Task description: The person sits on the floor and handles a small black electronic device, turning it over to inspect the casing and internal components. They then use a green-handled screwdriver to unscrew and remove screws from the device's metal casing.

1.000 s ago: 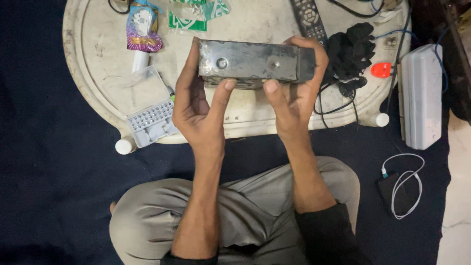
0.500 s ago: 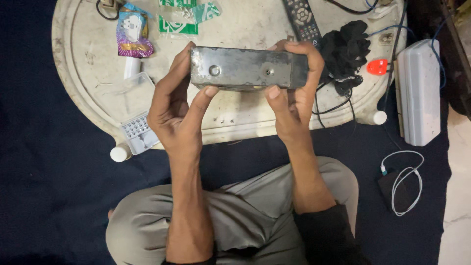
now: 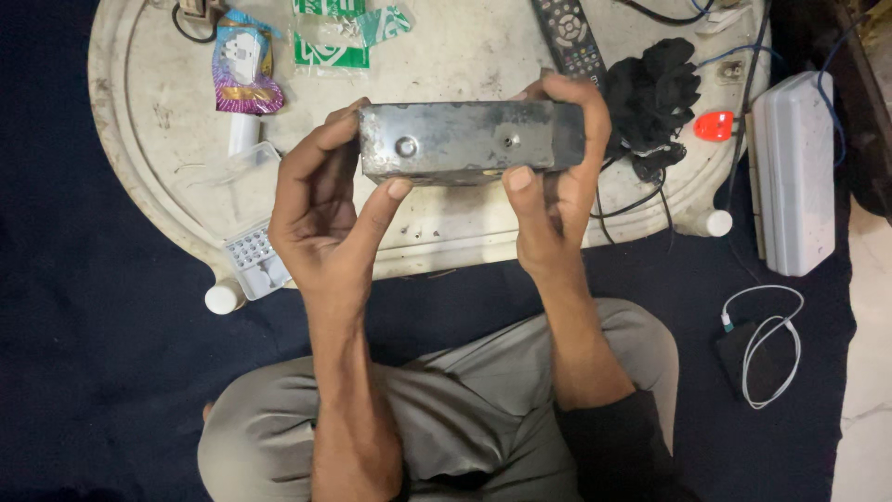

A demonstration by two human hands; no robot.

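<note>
A low white table [image 3: 139, 139] is set on a dark carpet [image 3: 93, 372]. On it are laid a remote [image 3: 569, 33], a black glove [image 3: 655, 93], packets [image 3: 243, 67] and a small clear box [image 3: 253, 263].

I see a dark blue floor cloth [image 3: 102, 372] under a worn white low table [image 3: 465, 56] at the far side. Pale floor [image 3: 864, 372] shows at right.

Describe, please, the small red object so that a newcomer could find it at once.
Start at the round white tray table and go to its right rim. There, between the black glove and the long white box, lies the red object: small, rounded, glossy, the only bright red thing around.
</note>
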